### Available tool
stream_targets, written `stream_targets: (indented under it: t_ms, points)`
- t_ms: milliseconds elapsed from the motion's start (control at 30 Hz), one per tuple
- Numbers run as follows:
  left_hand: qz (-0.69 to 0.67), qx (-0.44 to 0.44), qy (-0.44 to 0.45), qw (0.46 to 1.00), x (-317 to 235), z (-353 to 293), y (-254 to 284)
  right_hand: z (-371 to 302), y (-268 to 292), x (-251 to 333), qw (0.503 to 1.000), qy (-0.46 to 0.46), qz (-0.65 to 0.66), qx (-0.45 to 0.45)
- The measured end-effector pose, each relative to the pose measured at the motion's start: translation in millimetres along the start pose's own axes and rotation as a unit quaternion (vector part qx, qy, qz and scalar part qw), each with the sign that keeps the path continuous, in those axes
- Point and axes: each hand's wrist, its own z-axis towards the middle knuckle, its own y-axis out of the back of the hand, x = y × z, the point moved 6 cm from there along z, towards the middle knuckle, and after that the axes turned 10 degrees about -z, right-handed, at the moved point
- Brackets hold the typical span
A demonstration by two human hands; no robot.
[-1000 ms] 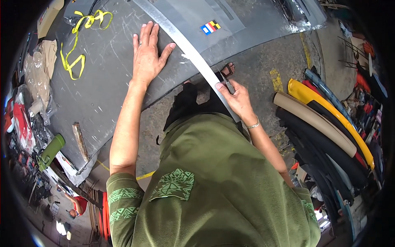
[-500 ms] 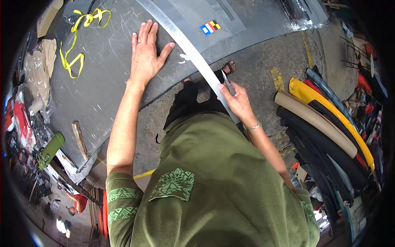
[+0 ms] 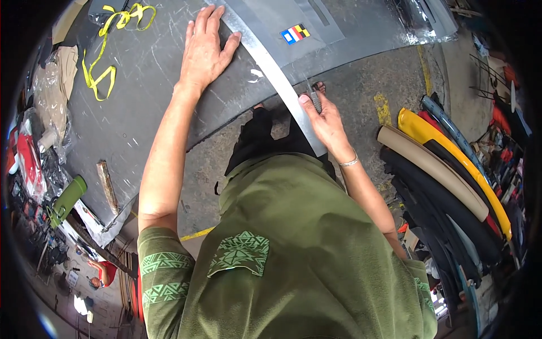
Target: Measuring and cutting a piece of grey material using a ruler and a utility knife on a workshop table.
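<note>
My left hand [image 3: 206, 51] lies palm down on the dark grey worktable [image 3: 141, 101], fingers stretched out. Its fingertips reach the edge of a long silver metal straightedge [image 3: 271, 70], which runs from the far side toward my waist, its near end past the table edge. In my right hand [image 3: 328, 124] is a slim cutting knife [image 3: 315, 101] with a ridged grey handle, its thin blade pointing away from me. The right thumb lies against or just over the straightedge; I cannot tell which. Right of the straightedge is a grey sheet [image 3: 316, 56] bearing a small multicoloured patch [image 3: 295, 34].
Yellow strapping [image 3: 103, 56] is on the table's left part, a wooden stick [image 3: 107, 186] nearer me. A white scrap [image 3: 256, 74] lies beside the straightedge. Rolls of material, including a yellow roll [image 3: 451, 164], lean at the right. Someone in red [image 3: 101, 273] is in the lower left background.
My left hand has slid a little away from me along the table. The straightedge has moved slightly forward too, and the right hand with the knife has shifted a little forward.
</note>
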Motion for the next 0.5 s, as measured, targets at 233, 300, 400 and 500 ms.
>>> stream_targets:
  t_ms: [233,300,400,500]
  points:
    - [0.061,-0.096,-0.086,0.990,16.2,-6.0,-13.8,1.3,-3.0,18.0,0.988,-0.073,0.068,0.117]
    - [0.073,-0.098,-0.094,0.988,8.8,-3.0,-9.6,2.9,-8.5,13.0,0.989,-0.077,0.072,0.106]
    - [0.063,-0.060,-0.057,0.995,-6.4,-3.6,-3.5,0.3,-23.5,1.9,0.973,-0.104,0.158,0.135]
    - [0.030,-0.044,0.007,0.999,-4.2,-4.9,0.7,1.5,-11.2,13.8,0.983,-0.106,0.107,0.107]
